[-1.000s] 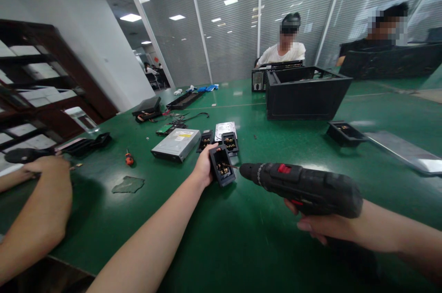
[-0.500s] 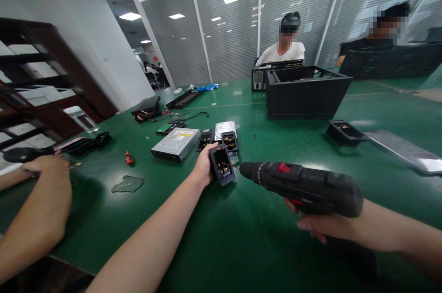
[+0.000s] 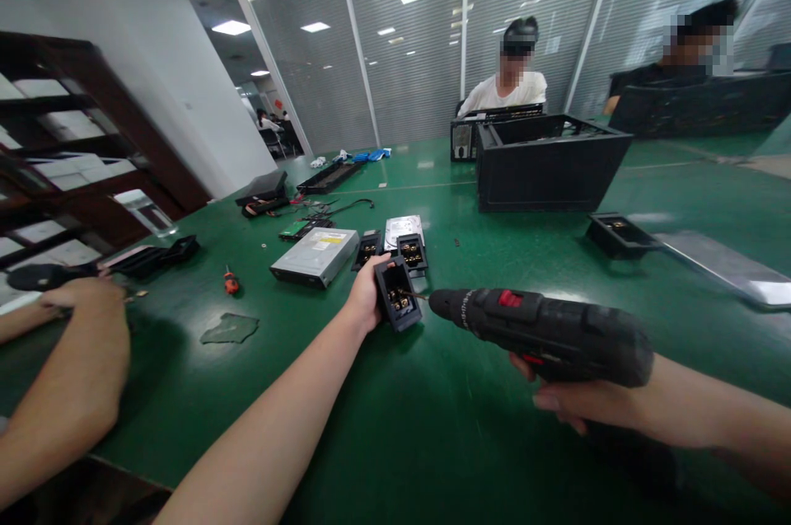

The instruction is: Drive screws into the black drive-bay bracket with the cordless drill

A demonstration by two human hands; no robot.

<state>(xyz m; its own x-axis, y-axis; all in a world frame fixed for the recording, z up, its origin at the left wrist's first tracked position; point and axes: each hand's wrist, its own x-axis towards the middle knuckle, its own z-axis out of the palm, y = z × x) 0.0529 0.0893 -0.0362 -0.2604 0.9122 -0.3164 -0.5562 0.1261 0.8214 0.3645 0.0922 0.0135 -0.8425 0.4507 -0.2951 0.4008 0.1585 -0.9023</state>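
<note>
My left hand (image 3: 366, 294) is closed on the side of a small black box (image 3: 409, 321), tilted so its open face shows several brass-coloured screws inside. In my right hand (image 3: 593, 405) is a black cordless drill (image 3: 544, 335) with red switches, pointing left. Its thin bit reaches into the box among the screws; the exact contact of the tip is too small to tell. Just behind the held box are two similar black boxes (image 3: 411, 253) with brass screws, and a silver hard drive (image 3: 401, 230). A grey optical drive (image 3: 316, 258) lies left of them.
An orange screwdriver (image 3: 231, 281) and a dark flat fragment (image 3: 230, 329) lie left on the green table (image 3: 470, 418). A co-worker's arm (image 3: 80, 352) reaches in at far left. A black computer case (image 3: 549, 171) stands back right, near another black box (image 3: 620, 236) and a metal panel (image 3: 729, 265).
Almost nothing differs. The drill and the held box keep their places, with only a tiny shift of the view.
</note>
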